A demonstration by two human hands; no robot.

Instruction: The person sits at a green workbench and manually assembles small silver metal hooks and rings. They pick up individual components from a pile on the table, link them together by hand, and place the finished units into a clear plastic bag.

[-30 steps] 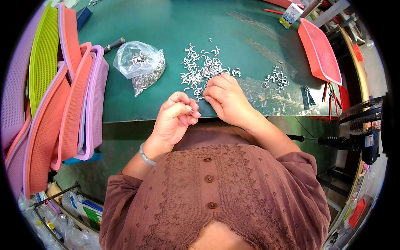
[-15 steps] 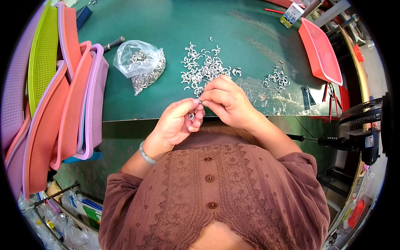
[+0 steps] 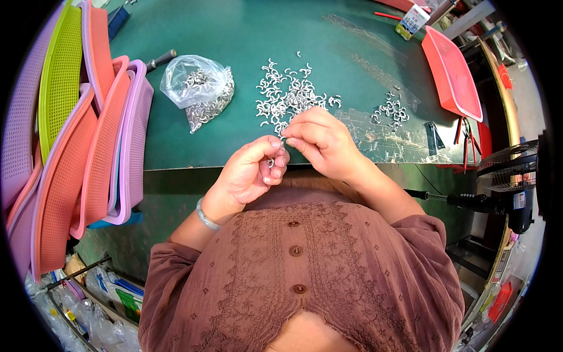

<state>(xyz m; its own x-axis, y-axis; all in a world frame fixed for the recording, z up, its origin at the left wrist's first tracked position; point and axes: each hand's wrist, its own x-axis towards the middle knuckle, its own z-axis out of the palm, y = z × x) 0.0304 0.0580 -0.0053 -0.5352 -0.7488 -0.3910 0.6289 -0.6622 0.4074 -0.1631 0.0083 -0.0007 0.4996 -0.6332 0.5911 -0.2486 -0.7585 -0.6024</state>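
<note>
- Clearly, the left hand (image 3: pixel 249 167) is curling its fingers around a small silver-grey C-shaped piece (image 3: pixel 270 163), apparently tucking it low and leaving thumb and forefinger usable at the tip.
- The right hand (image 3: pixel 322 141) is pinching, thumb against forefinger, at a tiny silvery piece (image 3: pixel 282 142) right beside the left fingertips; its exact shape is escaping the eye.
- Both hands are meeting close to the body at the near side of the dark green tabletop (image 3: pixel 246 35), probably for steadier fine handling.
- A loose pile of silver-grey curved pieces (image 3: pixel 296 94) is lying just beyond the fingertips, presumably for a short reach.
- A smaller cluster of similar pieces (image 3: pixel 391 111) is lying well apart to the right, perhaps for separation.
- A clear plastic bag (image 3: pixel 176 82) is holding more pieces left of the pile, likely containing spares.
- Purple, lime and coral perforated plastic baskets (image 3: pixel 61 82) are crowding the left side, seemingly out of the arms' way.
</note>
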